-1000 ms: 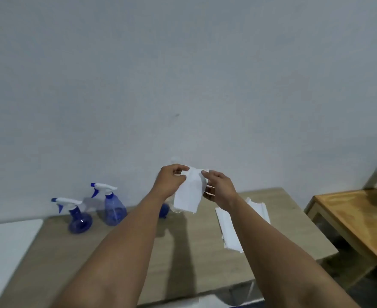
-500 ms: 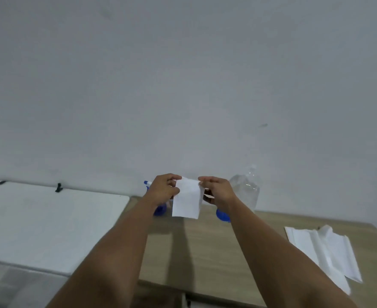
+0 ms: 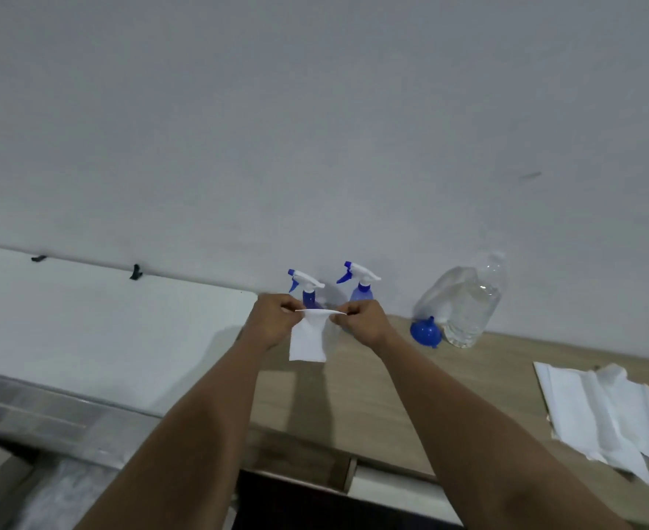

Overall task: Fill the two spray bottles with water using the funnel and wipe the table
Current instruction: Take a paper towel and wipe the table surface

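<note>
My left hand [image 3: 275, 319] and my right hand [image 3: 365, 322] pinch the top corners of a small white tissue [image 3: 307, 340], which hangs between them above the wooden table [image 3: 372, 399]. Behind my hands, against the wall, stand two blue spray bottles with white trigger heads, one on the left [image 3: 304, 288] and one on the right [image 3: 360, 283]; my hands hide their lower parts. A blue funnel [image 3: 425, 331] lies on the table to the right, beside a large clear water bottle [image 3: 468, 304].
A stack of white tissues [image 3: 602, 411] lies on the table's right side. A white surface [image 3: 105, 330] adjoins the table on the left, with a metal ledge [image 3: 47, 418] below it. The grey wall runs right behind the bottles.
The view has swung left then settled back, bringing both spray bottles and the funnel into sight behind my hands. My hands have pulled the tissue's top edge taut between them.
</note>
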